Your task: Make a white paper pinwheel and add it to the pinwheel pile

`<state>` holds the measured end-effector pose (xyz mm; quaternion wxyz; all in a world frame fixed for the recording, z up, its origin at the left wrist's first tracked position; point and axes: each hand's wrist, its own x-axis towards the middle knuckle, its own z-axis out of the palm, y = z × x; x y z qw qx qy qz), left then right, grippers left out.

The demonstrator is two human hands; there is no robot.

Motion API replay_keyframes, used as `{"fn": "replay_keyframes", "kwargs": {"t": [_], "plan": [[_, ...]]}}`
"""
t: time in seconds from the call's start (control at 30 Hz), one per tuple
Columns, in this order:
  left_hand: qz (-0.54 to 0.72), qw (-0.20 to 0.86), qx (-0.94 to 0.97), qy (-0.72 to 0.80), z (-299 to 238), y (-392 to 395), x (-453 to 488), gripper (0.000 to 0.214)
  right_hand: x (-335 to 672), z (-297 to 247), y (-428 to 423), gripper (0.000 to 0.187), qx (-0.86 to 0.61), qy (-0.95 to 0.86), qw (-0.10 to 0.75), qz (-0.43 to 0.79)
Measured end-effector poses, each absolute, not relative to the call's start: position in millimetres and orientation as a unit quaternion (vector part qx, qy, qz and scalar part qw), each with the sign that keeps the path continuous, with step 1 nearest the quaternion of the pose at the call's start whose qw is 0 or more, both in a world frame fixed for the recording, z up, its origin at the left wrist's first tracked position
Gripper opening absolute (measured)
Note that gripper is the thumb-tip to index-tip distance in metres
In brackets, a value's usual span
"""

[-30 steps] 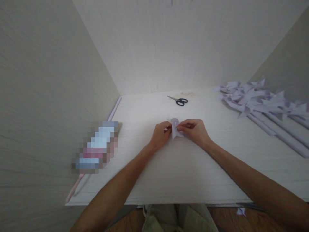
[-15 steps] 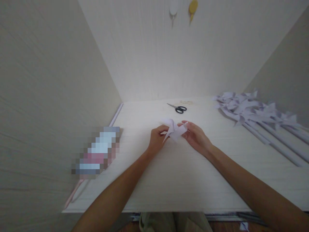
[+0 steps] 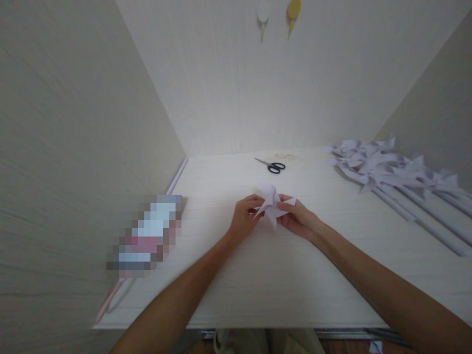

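Between my two hands, above the white tabletop (image 3: 236, 275), is a white paper pinwheel (image 3: 272, 205) with pointed, curled blades. My left hand (image 3: 248, 215) grips its left side, the fingers curled partly behind the paper. From the right, my right hand (image 3: 297, 216) pinches it, thumb on the front near the centre and fingers behind. The fingertips behind the paper are hidden. Scissors (image 3: 273, 166) with black handles lie just beyond, blades toward the left.
Several white paper pinwheels (image 3: 383, 164) on rolled paper sticks (image 3: 424, 226) are heaped at the right. Along the left wall lie a blurred-out device (image 3: 155, 226) and a pale rolled stick (image 3: 177, 175). A white hook (image 3: 263, 12) and a yellow hook (image 3: 294, 10) are on the back wall.
The pinwheel and both hands have shifted slightly right and toward me. My right thumb has moved from the blade's edge onto the front, near the centre.
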<state>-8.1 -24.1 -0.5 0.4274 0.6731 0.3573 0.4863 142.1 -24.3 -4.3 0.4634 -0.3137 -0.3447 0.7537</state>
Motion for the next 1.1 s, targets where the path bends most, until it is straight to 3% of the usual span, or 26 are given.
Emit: {"fn": "replay_keyframes", "kwargs": {"t": [0.3,0.87,1.1], "plan": [[0.454,0.560,0.617,0.316,-8,-14,-14,0.023,145,-5,-23,0.018,-0.317,-0.328,0.473,0.754],[0.455,0.536,0.619,0.351,2,-20,-13,0.021,143,-4,-25,0.023,-0.325,-0.307,0.479,0.756],[0.453,0.558,0.589,0.370,-1,-20,-11,0.031,141,-3,-27,0.022,-0.314,-0.303,0.500,0.748]]}}
